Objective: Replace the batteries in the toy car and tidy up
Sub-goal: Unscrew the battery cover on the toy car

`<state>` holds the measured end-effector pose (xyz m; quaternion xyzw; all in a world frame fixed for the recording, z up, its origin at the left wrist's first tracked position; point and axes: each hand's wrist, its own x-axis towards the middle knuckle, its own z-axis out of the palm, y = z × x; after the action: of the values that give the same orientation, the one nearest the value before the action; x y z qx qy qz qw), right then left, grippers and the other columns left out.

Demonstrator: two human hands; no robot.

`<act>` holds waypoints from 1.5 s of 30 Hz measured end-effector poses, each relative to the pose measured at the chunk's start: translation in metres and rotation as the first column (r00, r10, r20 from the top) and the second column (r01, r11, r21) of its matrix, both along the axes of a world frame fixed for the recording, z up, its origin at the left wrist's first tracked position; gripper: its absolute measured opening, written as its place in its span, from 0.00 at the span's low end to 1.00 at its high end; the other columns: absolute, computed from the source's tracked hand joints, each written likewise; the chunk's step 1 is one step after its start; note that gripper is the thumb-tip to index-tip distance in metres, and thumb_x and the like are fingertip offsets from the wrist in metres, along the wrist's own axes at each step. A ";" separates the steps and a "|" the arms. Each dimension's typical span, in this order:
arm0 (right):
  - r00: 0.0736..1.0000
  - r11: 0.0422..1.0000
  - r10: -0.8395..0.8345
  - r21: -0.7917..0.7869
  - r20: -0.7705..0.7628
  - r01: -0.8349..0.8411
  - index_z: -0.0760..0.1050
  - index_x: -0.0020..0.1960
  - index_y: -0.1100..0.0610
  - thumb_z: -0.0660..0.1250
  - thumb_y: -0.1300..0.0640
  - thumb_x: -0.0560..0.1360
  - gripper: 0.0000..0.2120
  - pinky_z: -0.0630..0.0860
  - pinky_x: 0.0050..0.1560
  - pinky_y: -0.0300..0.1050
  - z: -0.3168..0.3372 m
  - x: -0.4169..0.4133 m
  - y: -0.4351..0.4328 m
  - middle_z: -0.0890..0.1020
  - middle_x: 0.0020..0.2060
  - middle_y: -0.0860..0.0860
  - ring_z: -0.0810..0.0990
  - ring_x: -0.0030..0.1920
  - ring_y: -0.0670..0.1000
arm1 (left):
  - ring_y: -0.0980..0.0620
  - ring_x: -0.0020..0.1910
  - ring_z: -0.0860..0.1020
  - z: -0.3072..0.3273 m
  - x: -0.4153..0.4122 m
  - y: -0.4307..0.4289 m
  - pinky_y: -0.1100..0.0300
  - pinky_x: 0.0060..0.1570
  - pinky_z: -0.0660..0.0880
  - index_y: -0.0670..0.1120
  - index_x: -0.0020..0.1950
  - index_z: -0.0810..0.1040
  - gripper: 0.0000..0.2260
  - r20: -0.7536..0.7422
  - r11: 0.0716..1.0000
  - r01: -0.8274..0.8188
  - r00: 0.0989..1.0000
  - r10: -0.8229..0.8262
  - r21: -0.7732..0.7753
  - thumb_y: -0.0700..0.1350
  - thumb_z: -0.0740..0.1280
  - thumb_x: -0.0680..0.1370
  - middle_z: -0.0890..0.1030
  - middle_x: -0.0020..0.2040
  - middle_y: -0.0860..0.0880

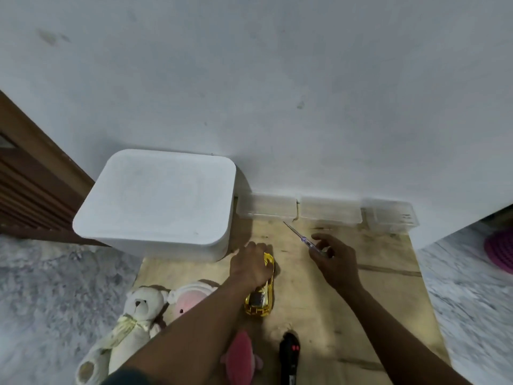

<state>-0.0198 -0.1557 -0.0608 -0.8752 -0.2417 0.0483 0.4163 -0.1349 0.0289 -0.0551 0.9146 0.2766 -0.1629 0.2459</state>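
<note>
**Position.** The toy car point(261, 301) lies on the board point(374, 287). The left hand point(251, 263) grips the car's far end, fingers curled over it. Right of the car, the right hand point(333, 259) pinches the screwdriver point(298, 236) by its handle.

**Hazards.** The glossy car may slip under tool pressure. A light pinch may drop the screwdriver. A loosened screw may roll away.

**Count.**
- Car: one.
- Screwdriver: one.
- Black remote point(289, 354), nearer than the car: one.
- White bin point(158, 201), beyond the car to its left: one.
- Clear boxes point(330, 211), beyond the car: three.
- Plush toys point(133, 315), left of the car: three.
- Batteries: none visible.
</note>
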 end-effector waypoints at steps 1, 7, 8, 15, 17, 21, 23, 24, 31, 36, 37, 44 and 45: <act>1.000 1.000 -0.012 0.025 -0.018 0.013 0.83 0.54 0.53 0.77 0.61 0.69 0.14 0.77 0.31 0.45 -0.002 -0.007 -0.003 0.81 0.36 0.43 0.78 0.30 0.47 | 0.44 0.66 0.73 -0.004 -0.007 -0.004 0.51 0.60 0.73 0.54 0.73 0.70 0.25 -0.032 1.000 -0.007 0.999 0.006 -0.010 0.57 0.67 0.76 0.73 0.69 0.48; 0.993 0.998 -0.040 0.034 -0.111 0.044 0.81 0.57 0.54 0.75 0.61 0.72 0.14 0.75 0.32 0.32 -0.007 -0.052 -0.012 0.81 0.39 0.45 0.79 0.33 0.44 | 0.39 0.66 0.73 -0.029 -0.025 -0.022 0.50 0.60 0.72 0.52 0.79 0.57 0.39 -0.079 0.999 -0.024 0.997 0.020 -0.045 0.63 0.69 0.73 0.56 0.79 0.48; 0.992 0.998 -0.047 0.041 -0.119 0.052 0.81 0.57 0.54 0.75 0.61 0.72 0.14 0.75 0.33 0.31 -0.007 -0.059 -0.013 0.81 0.39 0.45 0.80 0.34 0.44 | 0.39 0.66 0.74 -0.030 -0.025 -0.024 0.51 0.60 0.73 0.52 0.79 0.57 0.40 -0.068 0.998 -0.036 0.997 0.032 -0.058 0.62 0.70 0.73 0.54 0.80 0.48; 0.943 0.949 -0.205 0.182 -0.263 0.257 0.82 0.53 0.51 0.75 0.60 0.72 0.11 0.81 0.37 0.46 0.008 -0.083 -0.026 0.84 0.41 0.47 0.82 0.40 0.48 | 0.39 0.71 0.71 -0.013 -0.033 -0.021 0.52 0.66 0.72 0.59 0.79 0.59 0.35 0.066 0.950 -0.083 0.992 0.108 -0.302 0.51 0.70 0.74 0.54 0.81 0.48; 0.919 0.914 -0.220 0.259 -0.328 0.312 0.83 0.48 0.49 0.74 0.62 0.73 0.09 0.81 0.34 0.49 0.021 -0.086 -0.029 0.85 0.40 0.49 0.83 0.39 0.54 | 0.42 0.78 0.63 -0.004 -0.038 -0.020 0.52 0.72 0.66 0.65 0.78 0.59 0.31 0.116 0.906 -0.098 0.980 0.159 -0.412 0.47 0.65 0.78 0.50 0.83 0.48; 0.881 0.821 -0.218 0.410 -0.419 0.398 0.84 0.45 0.54 0.73 0.68 0.72 0.09 0.79 0.33 0.47 0.052 -0.092 -0.033 0.85 0.37 0.55 0.82 0.34 0.57 | 0.47 0.82 0.51 0.012 -0.059 -0.024 0.53 0.77 0.54 0.68 0.75 0.66 0.25 0.177 0.732 -0.100 0.940 0.292 -0.674 0.43 0.57 0.83 0.48 0.83 0.53; 0.858 0.771 -0.197 0.466 -0.474 0.435 0.84 0.45 0.58 0.73 0.71 0.71 0.10 0.79 0.34 0.48 0.067 -0.095 -0.033 0.85 0.36 0.56 0.81 0.34 0.55 | 0.48 0.79 0.59 0.025 -0.071 -0.025 0.54 0.76 0.64 0.67 0.70 0.73 0.25 0.198 0.636 -0.075 0.917 0.347 -0.768 0.39 0.54 0.83 0.54 0.81 0.53; 0.851 0.756 -0.175 0.487 -0.494 0.438 0.84 0.46 0.60 0.72 0.72 0.71 0.10 0.79 0.35 0.49 0.074 -0.097 -0.034 0.85 0.36 0.55 0.81 0.35 0.54 | 0.51 0.74 0.65 0.032 -0.077 -0.026 0.61 0.68 0.72 0.64 0.67 0.76 0.25 0.217 0.607 -0.060 0.902 0.373 -0.793 0.37 0.54 0.82 0.59 0.79 0.50; 0.864 0.702 -0.015 0.610 -0.504 0.368 0.81 0.50 0.60 0.72 0.54 0.72 0.11 0.83 0.44 0.51 0.113 -0.118 -0.031 0.85 0.47 0.56 0.85 0.48 0.56 | 0.39 0.58 0.78 0.062 -0.104 -0.035 0.48 0.52 0.81 0.50 0.55 0.76 0.03 0.192 0.358 -0.052 0.767 0.612 -0.932 0.44 0.64 0.83 0.78 0.57 0.43; 0.861 0.691 0.023 0.631 -0.508 0.353 0.76 0.55 0.61 0.65 0.48 0.75 0.17 0.81 0.48 0.66 0.134 -0.134 -0.022 0.82 0.51 0.64 0.84 0.50 0.64 | 0.43 0.57 0.78 0.086 -0.116 -0.033 0.57 0.44 0.81 0.52 0.56 0.74 0.10 0.281 0.418 0.008 0.752 0.597 -0.909 0.43 0.66 0.76 0.77 0.59 0.45; 0.862 0.692 0.023 0.631 -0.506 0.351 0.76 0.55 0.60 0.65 0.47 0.75 0.18 0.81 0.49 0.67 0.137 -0.137 -0.021 0.83 0.51 0.64 0.84 0.51 0.64 | 0.45 0.56 0.79 0.090 -0.120 -0.032 0.60 0.43 0.80 0.53 0.57 0.75 0.10 0.303 0.447 0.012 0.752 0.586 -0.894 0.42 0.65 0.77 0.78 0.58 0.46; 0.875 0.681 0.060 0.660 -0.480 0.316 0.77 0.59 0.54 0.78 0.47 0.66 0.25 0.83 0.49 0.58 0.158 -0.156 -0.020 0.83 0.53 0.62 0.85 0.52 0.63 | 0.60 0.47 0.78 0.106 -0.141 -0.028 0.69 0.35 0.75 0.47 0.57 0.77 0.12 0.380 0.560 0.031 0.766 0.519 -0.828 0.37 0.59 0.78 0.76 0.56 0.48; 0.883 0.681 0.068 0.668 -0.465 0.299 0.76 0.60 0.55 0.76 0.55 0.69 0.20 0.83 0.49 0.57 0.160 -0.158 -0.021 0.83 0.53 0.62 0.85 0.52 0.63 | 0.62 0.45 0.78 0.104 -0.144 -0.027 0.69 0.35 0.75 0.48 0.56 0.77 0.13 0.396 0.577 0.036 0.762 0.513 -0.816 0.39 0.58 0.76 0.76 0.57 0.47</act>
<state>-0.1781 -0.1764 0.0995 -0.6167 -0.0793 0.1243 0.7733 -0.2789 0.0017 0.0491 0.6637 0.2128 0.0661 0.7140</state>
